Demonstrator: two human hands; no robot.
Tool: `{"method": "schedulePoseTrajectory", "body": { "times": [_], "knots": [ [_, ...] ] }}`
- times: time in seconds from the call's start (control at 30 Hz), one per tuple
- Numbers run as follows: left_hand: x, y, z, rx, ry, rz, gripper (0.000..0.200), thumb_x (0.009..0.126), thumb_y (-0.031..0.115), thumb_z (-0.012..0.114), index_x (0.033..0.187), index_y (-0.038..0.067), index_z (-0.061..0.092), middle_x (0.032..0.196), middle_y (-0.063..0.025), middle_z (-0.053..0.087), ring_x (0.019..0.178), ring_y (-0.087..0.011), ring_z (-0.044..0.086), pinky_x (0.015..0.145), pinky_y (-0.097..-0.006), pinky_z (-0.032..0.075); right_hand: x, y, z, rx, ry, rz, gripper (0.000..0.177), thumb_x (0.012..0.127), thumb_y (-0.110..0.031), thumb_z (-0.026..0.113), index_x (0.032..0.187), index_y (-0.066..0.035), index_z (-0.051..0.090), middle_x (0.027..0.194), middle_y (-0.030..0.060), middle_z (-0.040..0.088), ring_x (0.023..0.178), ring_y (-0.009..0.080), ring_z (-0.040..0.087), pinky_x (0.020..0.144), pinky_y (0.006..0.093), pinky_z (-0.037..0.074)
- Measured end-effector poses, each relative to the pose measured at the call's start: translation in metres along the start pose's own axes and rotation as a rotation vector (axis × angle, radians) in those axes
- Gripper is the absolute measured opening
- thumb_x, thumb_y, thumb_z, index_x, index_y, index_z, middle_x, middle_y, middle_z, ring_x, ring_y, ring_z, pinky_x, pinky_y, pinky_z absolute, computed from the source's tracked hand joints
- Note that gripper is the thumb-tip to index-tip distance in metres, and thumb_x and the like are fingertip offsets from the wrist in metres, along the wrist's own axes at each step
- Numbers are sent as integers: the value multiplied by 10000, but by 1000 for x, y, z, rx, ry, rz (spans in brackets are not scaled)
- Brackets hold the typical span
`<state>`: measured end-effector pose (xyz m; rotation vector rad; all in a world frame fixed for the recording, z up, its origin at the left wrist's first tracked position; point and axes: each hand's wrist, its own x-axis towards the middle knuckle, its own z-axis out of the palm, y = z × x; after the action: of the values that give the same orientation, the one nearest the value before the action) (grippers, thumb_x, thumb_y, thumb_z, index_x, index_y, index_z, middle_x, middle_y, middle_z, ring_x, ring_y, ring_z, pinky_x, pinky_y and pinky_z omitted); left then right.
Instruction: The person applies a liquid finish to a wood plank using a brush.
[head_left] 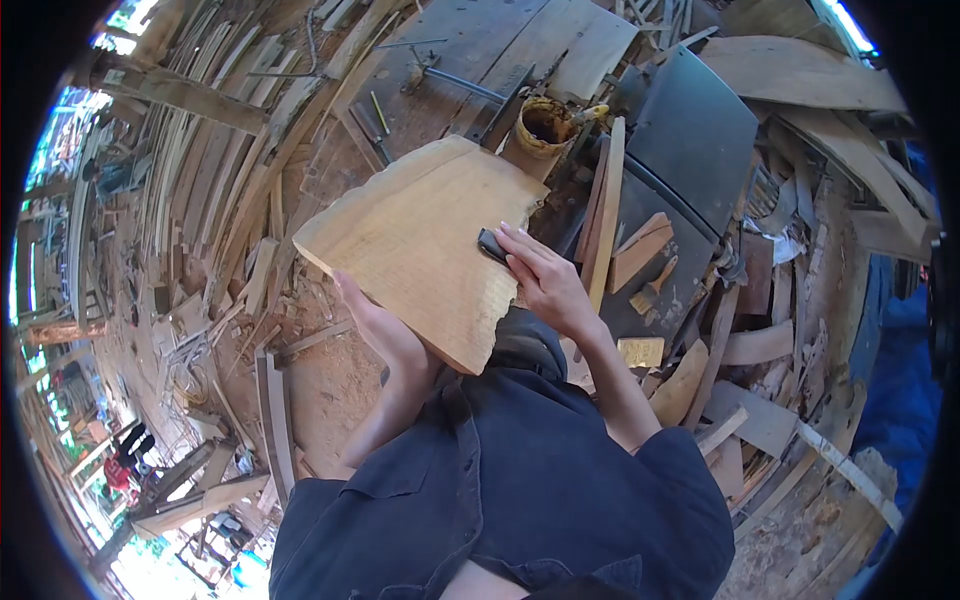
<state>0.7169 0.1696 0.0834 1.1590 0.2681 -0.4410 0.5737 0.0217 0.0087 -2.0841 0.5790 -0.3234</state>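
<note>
A wide, pale wooden board (pixel 410 240) with ragged edges lies tilted in front of my body. My left hand (pixel 385 335) supports it at its lower left edge, with the fingers partly hidden behind the wood. On the board's right part, my right hand (pixel 540 275) grips a small dark block (pixel 493 246) that rests on the surface. The block's underside is hidden.
Beyond the board stands a stained container (pixel 545 128) with a brush across its rim. A dark metal panel (pixel 695 130), wood strips (pixel 607 220) and a paintbrush (pixel 654 286) are at the right. Stacked planks (pixel 215 150) fill the left.
</note>
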Motion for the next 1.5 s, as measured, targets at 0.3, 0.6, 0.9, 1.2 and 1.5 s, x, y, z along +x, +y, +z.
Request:
{"method": "schedulePoseTrajectory", "body": {
  "times": [0.3,0.6,0.9,1.2,1.5],
  "knots": [
    [10,-9,-14,25,-15,47,688,1137,521,325,1594,7,287,1527,-162,449,1379,-263,479,1173,-380,352,-23,-11,-13,-139,-15,62,466,1048,-185,581,1499,-79,539,1544,165,530,1245,365,623,1075,421,498],
    [2,7,2,16,-53,28,687,1138,531,307,1587,12,286,1512,-162,461,1370,-265,491,1157,-386,367,-36,-23,-25,89,-163,140,743,899,-59,710,1579,-39,411,1663,138,389,1246,332,617,1056,446,476],
    [18,0,-12,48,-78,45,695,1136,533,314,1596,15,267,1541,-155,425,1393,-260,459,1174,-396,352,-26,-20,-30,-98,-212,-124,782,819,101,631,1560,-14,411,1663,152,365,1577,324,262,1317,483,210],
    [14,13,7,8,-38,2,701,1118,558,366,1565,18,343,1498,-149,489,1339,-264,515,1135,-383,392,6,0,1,-103,-80,-139,716,833,114,591,1528,42,436,1623,224,401,1546,359,325,1297,474,262],
    [11,18,22,36,-35,15,687,1117,554,371,1541,14,380,1481,-145,511,1320,-267,539,1119,-394,414,-1,-13,-5,-178,-113,-216,698,846,129,554,1527,76,410,1619,264,385,1551,389,306,1286,484,265]
  ]
}}
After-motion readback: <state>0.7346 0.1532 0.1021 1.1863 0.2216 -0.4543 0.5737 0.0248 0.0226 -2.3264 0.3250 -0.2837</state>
